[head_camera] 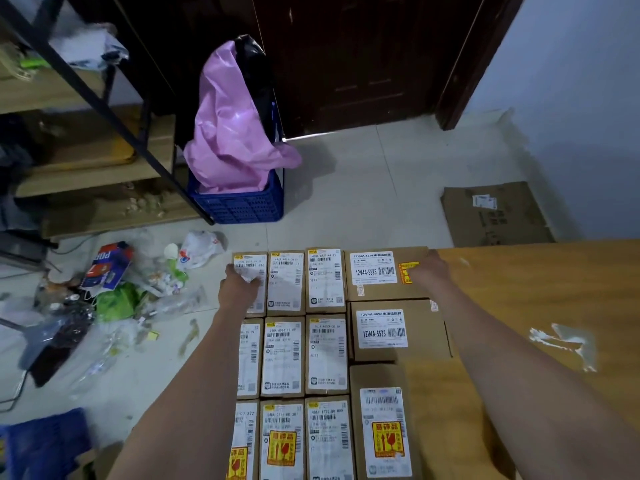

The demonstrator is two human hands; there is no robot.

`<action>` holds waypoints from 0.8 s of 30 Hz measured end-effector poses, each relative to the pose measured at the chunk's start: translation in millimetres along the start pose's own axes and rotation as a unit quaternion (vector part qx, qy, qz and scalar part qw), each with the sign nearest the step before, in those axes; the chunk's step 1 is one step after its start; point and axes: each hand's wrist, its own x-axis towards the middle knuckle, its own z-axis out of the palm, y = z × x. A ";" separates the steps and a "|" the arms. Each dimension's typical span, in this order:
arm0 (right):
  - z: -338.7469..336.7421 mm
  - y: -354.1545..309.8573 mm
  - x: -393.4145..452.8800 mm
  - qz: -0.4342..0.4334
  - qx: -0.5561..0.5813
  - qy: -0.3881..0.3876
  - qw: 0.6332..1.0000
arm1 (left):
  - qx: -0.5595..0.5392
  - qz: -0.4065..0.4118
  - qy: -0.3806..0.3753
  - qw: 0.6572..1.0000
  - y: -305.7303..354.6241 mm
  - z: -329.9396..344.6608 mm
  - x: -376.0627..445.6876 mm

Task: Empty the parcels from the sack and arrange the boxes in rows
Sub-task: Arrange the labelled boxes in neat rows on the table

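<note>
Several brown cardboard boxes with white labels lie flat in tidy rows on the wooden table (540, 299). My left hand (239, 284) rests on the far left small box (254, 301) of the back row, fingers across its label and thumb at its left edge. My right hand (429, 270) lies on the far right corner of the larger box (377, 287) that ends that row. Between the two hands stand two more small boxes (325, 282). A pink plastic sack (232, 126) slumps in a blue crate (242, 204) on the floor beyond.
Loose wrappers and plastic litter (114, 292) cover the floor to the left. A wooden shelf rack (86, 161) stands at the back left. Flattened cardboard (495, 216) lies on the floor by the right wall. Another blue crate (45, 441) sits at the lower left.
</note>
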 end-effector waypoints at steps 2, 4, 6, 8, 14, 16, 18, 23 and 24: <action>1.0 2.6 0.8 0.001 0.020 -0.002 1.000 | 0.016 0.002 -0.003 1.000 1.0 -2.3 -4.1; -3.4 3.4 -2.9 0.007 0.048 -0.011 0.999 | 0.004 0.000 -0.007 1.000 0.5 -5.3 -7.6; -6.0 8.2 -5.0 0.012 0.065 -0.013 0.998 | -0.026 -0.017 -0.010 0.999 -3.5 -8.7 -10.2; -6.3 17.6 -13.7 0.042 0.070 -0.014 0.997 | -0.044 -0.058 -0.003 0.997 -12.1 -10.3 -12.8; 14.4 66.2 -28.3 0.056 0.002 -0.068 0.996 | -0.082 -0.151 -0.033 0.985 -48.7 -3.3 -41.6; 17.7 72.9 -37.2 0.062 -0.021 -0.077 0.995 | -0.084 -0.164 -0.034 0.982 -57.2 1.3 -51.9; 20.7 75.3 -45.6 0.074 -0.022 -0.088 0.993 | -0.083 -0.165 -0.034 0.982 -62.7 6.5 -56.7; 24.6 77.2 -56.2 0.086 0.016 -0.089 0.992 | -0.094 -0.155 -0.031 0.983 -68.8 13.6 -63.3; 24.8 79.8 -53.1 0.085 0.038 -0.089 0.992 | -0.096 -0.155 -0.032 0.983 -70.4 12.9 -65.2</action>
